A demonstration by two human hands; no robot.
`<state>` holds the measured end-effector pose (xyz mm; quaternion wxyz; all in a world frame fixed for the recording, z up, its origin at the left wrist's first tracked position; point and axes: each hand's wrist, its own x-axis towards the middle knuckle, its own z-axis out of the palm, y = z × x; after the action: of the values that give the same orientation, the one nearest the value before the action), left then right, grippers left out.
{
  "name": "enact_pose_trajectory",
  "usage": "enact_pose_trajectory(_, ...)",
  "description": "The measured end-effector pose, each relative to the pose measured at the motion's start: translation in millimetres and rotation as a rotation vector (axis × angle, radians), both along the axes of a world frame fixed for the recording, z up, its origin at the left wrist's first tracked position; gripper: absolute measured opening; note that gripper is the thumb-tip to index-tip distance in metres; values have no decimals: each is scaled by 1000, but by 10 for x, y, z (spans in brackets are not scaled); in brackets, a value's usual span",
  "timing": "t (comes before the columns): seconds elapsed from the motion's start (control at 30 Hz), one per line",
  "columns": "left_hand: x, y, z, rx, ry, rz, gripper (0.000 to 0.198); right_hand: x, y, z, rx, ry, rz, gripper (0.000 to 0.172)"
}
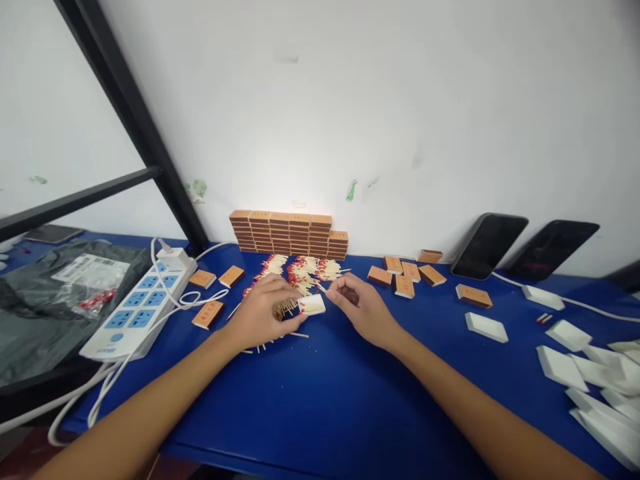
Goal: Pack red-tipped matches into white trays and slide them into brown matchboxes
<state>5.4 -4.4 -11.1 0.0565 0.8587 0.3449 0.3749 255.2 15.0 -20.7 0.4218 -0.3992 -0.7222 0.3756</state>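
My left hand holds a small white matchbox tray between thumb and fingers, just above the blue table. A few matches show under its fingers. My right hand is curled next to the tray, pinching a match at the tray's right end. A loose pile of red-tipped matches lies right behind both hands. Behind the pile, orange matchboxes are stacked in a wall against the white wall.
A white power strip with cables lies left, beside a grey plastic bag. Loose orange matchboxes lie left and right of the pile. White empty trays crowd the right edge. Two dark phones lean on the wall.
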Motion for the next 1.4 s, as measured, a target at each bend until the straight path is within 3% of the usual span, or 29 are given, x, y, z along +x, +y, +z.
enact_pose_trajectory(0.43, 7, -19, -25, -95, -5, -12, 29, -101, -189, -141, -8, -115, 50, 10)
enact_pose_trajectory(0.83, -16, 1, 8, -108, 33, -47, 22, 8, -108, -58, 33, -241, 115, 8)
enact_pose_trajectory(1.07, -27, 0, 12, -110, 36, -44, 23, -25, -122, -32, -12, -156, 61, 5)
enact_pose_trajectory(1.4, 18, 7, -52, -121, 100, -147, 17, -75, -259, 83, 21, -303, 222, 4)
